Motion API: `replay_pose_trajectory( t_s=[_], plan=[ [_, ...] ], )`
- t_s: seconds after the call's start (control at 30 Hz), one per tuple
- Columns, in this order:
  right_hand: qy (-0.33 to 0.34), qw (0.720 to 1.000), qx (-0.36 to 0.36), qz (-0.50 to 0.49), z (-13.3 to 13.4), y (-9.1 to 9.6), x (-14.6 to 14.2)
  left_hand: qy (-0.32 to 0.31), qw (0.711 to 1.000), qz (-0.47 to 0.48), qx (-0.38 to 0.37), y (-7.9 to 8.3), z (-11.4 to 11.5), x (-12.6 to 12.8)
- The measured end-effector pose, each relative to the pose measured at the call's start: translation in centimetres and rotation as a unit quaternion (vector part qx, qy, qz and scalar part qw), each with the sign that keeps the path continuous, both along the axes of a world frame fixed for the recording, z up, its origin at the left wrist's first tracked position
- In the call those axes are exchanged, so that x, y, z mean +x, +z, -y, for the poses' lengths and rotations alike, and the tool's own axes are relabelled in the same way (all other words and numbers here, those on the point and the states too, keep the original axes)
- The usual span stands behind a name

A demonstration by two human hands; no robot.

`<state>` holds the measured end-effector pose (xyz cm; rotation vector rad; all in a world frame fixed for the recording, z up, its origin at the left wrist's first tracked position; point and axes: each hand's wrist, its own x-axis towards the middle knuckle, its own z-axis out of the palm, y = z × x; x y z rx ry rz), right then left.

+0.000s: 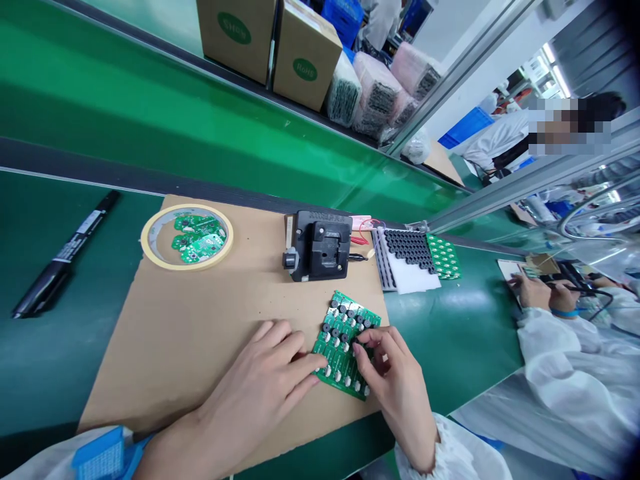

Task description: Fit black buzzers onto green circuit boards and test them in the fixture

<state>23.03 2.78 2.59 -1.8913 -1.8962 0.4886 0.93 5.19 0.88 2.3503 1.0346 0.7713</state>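
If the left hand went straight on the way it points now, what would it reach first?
The left hand would meet the green circuit board first; it seems already at its edge, though depth is unclear.

The left hand and right hand touch a green circuit-board panel dotted with black and silver components, lying on a cardboard sheet near a black fixture.
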Motion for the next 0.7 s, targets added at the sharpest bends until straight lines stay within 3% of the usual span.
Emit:
replay_pose_trajectory(
  t_s=[0.7],
  plan=[
    [0.019,1.0,-0.007,0.023,0.1,0.74,0.25,-0.007,1.0,-0.007,-0.002,-0.34,0.27,-0.01]
  ],
)
